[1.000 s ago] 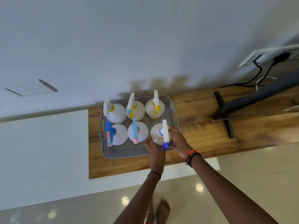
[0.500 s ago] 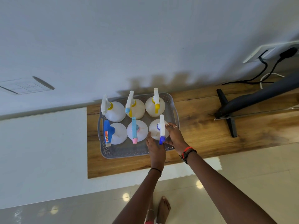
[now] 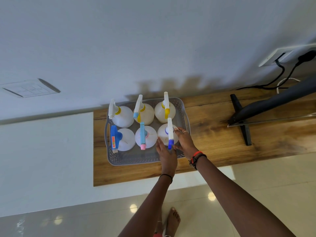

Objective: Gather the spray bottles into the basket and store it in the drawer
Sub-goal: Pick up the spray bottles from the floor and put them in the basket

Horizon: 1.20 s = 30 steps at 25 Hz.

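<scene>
A grey perforated basket (image 3: 136,162) stands on the left end of a wooden shelf (image 3: 213,137). Several white spray bottles stand in it in two rows. The front right bottle (image 3: 163,134) has a white trigger with a blue nozzle. My right hand (image 3: 185,141) curls around that bottle's right side, thumb near the nozzle. My left hand (image 3: 166,154) lies with straight fingers against its left side. Beside it stand a bottle with a light blue and pink head (image 3: 149,137) and one with a dark blue head (image 3: 127,139). No drawer shows.
A dark screen on a black cross-shaped foot (image 3: 241,120) stands on the shelf to the right. Black cables run up to a wall socket (image 3: 280,55). A switch plate (image 3: 30,88) sits on the wall at left. A white cabinet top (image 3: 46,151) adjoins the shelf; below is glossy tiled floor.
The blue-nozzle bottle has gone further back and down into the basket's front right spot. Both hands followed it, and my left hand's fingers have straightened.
</scene>
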Each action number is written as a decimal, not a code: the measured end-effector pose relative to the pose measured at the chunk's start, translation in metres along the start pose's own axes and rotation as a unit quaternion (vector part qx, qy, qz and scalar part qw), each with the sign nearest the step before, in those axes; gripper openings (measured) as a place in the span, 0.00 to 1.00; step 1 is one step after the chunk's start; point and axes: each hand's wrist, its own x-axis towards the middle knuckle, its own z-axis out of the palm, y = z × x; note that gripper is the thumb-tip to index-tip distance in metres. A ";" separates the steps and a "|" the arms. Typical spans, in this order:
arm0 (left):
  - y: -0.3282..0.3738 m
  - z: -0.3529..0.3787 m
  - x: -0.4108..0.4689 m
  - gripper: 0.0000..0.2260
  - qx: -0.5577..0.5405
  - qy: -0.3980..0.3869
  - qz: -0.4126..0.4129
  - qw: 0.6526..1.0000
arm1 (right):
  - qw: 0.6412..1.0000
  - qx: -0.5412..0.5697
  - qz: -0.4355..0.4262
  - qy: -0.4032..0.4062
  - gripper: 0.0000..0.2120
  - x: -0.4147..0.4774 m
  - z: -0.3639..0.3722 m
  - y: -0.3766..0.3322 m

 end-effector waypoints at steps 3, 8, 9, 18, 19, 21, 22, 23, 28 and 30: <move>0.000 -0.001 0.000 0.34 -0.002 -0.008 -0.002 1.000 | 1.000 0.008 -0.003 -0.005 0.18 0.002 -0.001 0.002; -0.001 -0.004 -0.011 0.33 -0.026 0.005 0.004 1.000 | 0.997 -0.040 -0.021 0.056 0.18 0.002 -0.003 0.011; -0.004 -0.006 -0.015 0.32 -0.030 0.009 0.009 0.999 | 0.996 -0.050 -0.027 0.067 0.18 0.000 -0.003 0.013; -0.043 -0.037 -0.064 0.16 -0.032 0.069 0.060 0.995 | 0.989 0.018 -0.048 0.139 0.08 -0.038 -0.024 0.035; -0.050 -0.043 -0.069 0.15 -0.027 0.076 0.065 0.995 | 0.988 0.029 -0.052 0.145 0.06 -0.045 -0.029 0.039; -0.065 -0.056 -0.079 0.13 -0.007 0.093 0.071 0.993 | 0.985 0.032 -0.064 0.156 0.06 -0.059 -0.037 0.050; -0.072 -0.062 -0.084 0.13 0.001 0.103 0.072 0.992 | 0.984 0.038 -0.069 0.160 0.07 -0.066 -0.043 0.056; -0.080 -0.068 -0.089 0.12 0.004 0.110 0.075 0.991 | 0.983 0.045 -0.070 0.163 0.08 -0.072 -0.048 0.061; -0.118 -0.095 -0.111 0.12 0.025 0.120 0.066 0.990 | 0.979 0.055 -0.046 0.192 0.04 -0.094 -0.072 0.096; -0.132 -0.105 -0.120 0.12 0.032 0.129 0.058 0.990 | 0.977 0.051 -0.043 0.201 0.03 -0.101 -0.082 0.110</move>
